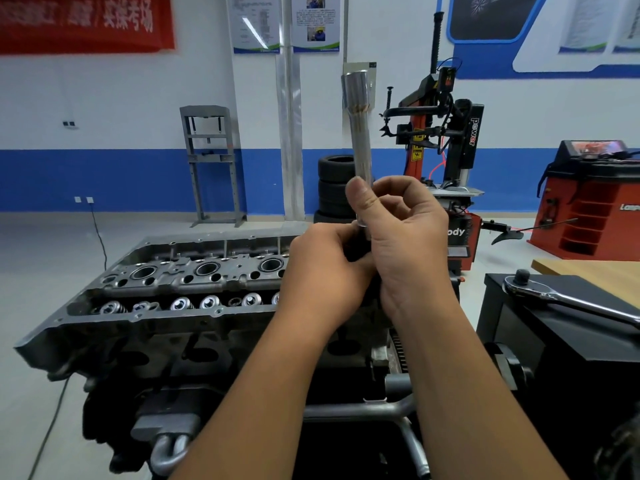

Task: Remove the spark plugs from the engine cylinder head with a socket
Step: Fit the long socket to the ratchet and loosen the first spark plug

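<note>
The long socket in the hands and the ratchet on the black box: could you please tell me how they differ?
The long socket is held upright above the cylinder head, with the right hand gripping its shaft and the left hand at its lower end; the ratchet lies flat on the black box, untouched. The socket is a straight tube that widens at the top; the ratchet has a round head and a long flat handle. Both are shiny metal.
</note>
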Demonstrator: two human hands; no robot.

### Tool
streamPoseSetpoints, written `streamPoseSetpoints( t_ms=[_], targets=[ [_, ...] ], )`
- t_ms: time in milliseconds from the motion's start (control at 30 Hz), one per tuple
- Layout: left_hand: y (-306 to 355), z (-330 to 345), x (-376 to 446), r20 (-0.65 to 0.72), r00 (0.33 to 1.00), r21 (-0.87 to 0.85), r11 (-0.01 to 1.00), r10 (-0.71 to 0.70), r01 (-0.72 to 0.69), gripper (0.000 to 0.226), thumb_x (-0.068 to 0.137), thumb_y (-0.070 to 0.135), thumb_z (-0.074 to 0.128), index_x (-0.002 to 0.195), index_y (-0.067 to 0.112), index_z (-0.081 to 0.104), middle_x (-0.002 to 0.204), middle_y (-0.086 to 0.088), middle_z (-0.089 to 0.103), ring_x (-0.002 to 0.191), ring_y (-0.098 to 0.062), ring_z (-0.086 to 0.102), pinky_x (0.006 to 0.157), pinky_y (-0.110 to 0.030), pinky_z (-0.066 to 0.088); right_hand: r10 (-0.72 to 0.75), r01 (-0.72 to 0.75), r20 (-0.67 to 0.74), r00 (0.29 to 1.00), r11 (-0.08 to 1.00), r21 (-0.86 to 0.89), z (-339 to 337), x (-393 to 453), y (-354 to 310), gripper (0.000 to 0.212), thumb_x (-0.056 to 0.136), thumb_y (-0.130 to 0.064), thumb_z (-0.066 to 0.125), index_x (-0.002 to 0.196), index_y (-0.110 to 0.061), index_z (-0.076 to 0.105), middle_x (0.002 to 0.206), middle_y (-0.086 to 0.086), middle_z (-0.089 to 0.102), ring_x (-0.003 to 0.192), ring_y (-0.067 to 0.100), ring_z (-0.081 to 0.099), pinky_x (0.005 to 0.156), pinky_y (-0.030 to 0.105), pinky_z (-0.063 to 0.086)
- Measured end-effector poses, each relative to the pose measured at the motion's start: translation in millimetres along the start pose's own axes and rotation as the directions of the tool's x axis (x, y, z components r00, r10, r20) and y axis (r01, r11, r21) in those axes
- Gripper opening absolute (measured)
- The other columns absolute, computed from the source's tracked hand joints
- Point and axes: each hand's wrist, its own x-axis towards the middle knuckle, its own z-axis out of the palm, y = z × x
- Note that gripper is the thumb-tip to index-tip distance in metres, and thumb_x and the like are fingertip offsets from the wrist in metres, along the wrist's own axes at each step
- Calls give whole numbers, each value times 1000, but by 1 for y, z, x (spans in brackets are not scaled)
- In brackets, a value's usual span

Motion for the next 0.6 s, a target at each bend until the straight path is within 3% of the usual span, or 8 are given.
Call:
streamPoseSetpoints(
  t_ms=[167,267,433,533,600],
  targets=[
    [1,-3,2,104,995,-73,997,-8,15,19,100,18,69,91,33,78,82,13,78,77,-3,73,72,-31,59,21,-22,-56,998,1000,-21,-1,5,-2,24,99,-33,68,81,-18,70,77,-1,70,75,13,65,77,37,57],
    [1,-2,1,85,996,-70,997,-22,27,17,98,16,73,102,31,79,89,12,79,84,-4,75,81,-36,63,61,-62,-41,997,998,-19,-5,8,-5,27,101,-36,64,81,-20,72,78,-1,73,79,13,70,82,45,60],
    [2,0,0,-27,999,-7,999,-34,34,9,84,24,85,83,29,77,75,11,76,70,-3,73,72,-40,65,0,1,9,1000,1000,-27,-6,4,-6,16,92,-31,77,86,-22,65,80,9,74,67,20,63,66,36,57],
    [4,0,-1,53,999,17,1000,7,-8,10,90,17,76,93,26,79,83,9,77,76,-6,73,74,-42,64,-12,12,-9,1000,999,-40,-4,5,-7,17,97,-31,72,82,-23,70,79,10,68,69,21,56,71,43,54],
    [5,1,-1,95,995,14,1000,22,-24,15,94,13,70,97,26,78,86,10,77,79,-9,73,73,-42,63,9,-9,0,1000,999,-43,-3,5,-8,22,99,-34,68,80,-24,73,76,5,66,67,17,56,68,36,53]
  ],
)
